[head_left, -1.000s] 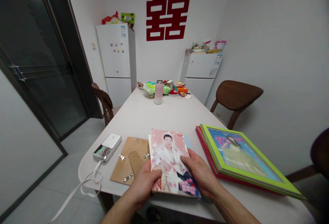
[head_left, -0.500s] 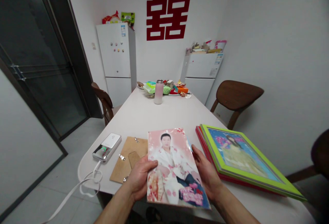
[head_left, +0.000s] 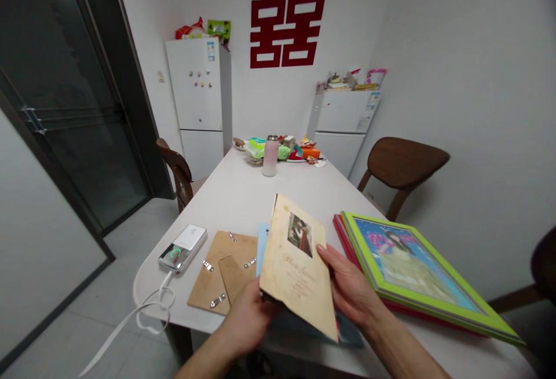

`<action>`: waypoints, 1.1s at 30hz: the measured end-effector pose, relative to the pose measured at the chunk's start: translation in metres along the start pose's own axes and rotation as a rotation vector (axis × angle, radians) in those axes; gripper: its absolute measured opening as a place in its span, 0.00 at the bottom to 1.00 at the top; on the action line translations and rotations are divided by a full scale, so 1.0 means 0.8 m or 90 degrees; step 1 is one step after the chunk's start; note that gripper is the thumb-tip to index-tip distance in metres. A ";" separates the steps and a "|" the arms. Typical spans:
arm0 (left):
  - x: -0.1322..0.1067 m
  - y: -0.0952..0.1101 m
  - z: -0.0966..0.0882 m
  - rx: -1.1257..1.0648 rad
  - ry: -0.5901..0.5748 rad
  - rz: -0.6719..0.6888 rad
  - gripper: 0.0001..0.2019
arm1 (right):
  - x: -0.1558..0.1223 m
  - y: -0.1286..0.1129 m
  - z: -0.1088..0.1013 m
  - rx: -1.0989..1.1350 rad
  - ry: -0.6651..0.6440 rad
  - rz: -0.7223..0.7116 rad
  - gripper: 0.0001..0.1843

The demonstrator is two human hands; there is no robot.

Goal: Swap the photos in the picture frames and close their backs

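R hand (head_left: 351, 283) has fingers clamped on tan card (head_left: 299, 277), L hand's (head_left: 247, 316) hidden, can't tell; tilted card cd slip if R grip slackens.

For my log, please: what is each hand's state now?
Left hand: at lower left corner of the cream sheet; grip hidden, cannot be told.
Right hand: holding the sheet's right edge.

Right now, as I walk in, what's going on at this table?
A person is holding a cream card with a small picture and writing on it, the left hand at its lower corner and the right hand along its side. On the table, a brown board with metal clips lies to the left. To the right, a green picture frame rests on a red one.
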State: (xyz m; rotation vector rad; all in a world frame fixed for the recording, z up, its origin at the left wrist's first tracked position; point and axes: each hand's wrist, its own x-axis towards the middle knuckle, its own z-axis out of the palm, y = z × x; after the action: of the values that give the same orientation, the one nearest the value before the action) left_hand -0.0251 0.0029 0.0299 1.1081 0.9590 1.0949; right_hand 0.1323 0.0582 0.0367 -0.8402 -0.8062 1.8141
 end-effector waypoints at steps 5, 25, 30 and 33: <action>0.007 -0.006 -0.029 0.326 0.166 0.104 0.13 | 0.028 -0.013 -0.044 -0.246 0.160 -0.004 0.22; -0.001 -0.019 -0.007 0.644 0.002 0.078 0.26 | 0.061 0.007 -0.044 -0.839 0.207 -0.191 0.19; -0.001 -0.022 -0.001 0.685 0.004 0.078 0.25 | 0.057 0.014 -0.040 -1.126 0.305 -0.200 0.20; -0.001 -0.021 0.001 0.712 0.002 0.074 0.25 | 0.054 0.025 -0.041 -1.225 0.353 -0.215 0.23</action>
State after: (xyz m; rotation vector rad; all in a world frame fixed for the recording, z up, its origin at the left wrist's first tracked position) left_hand -0.0214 0.0006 0.0137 2.0627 1.5841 0.5897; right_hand 0.1360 0.0971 -0.0065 -1.9703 -2.0325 -0.0608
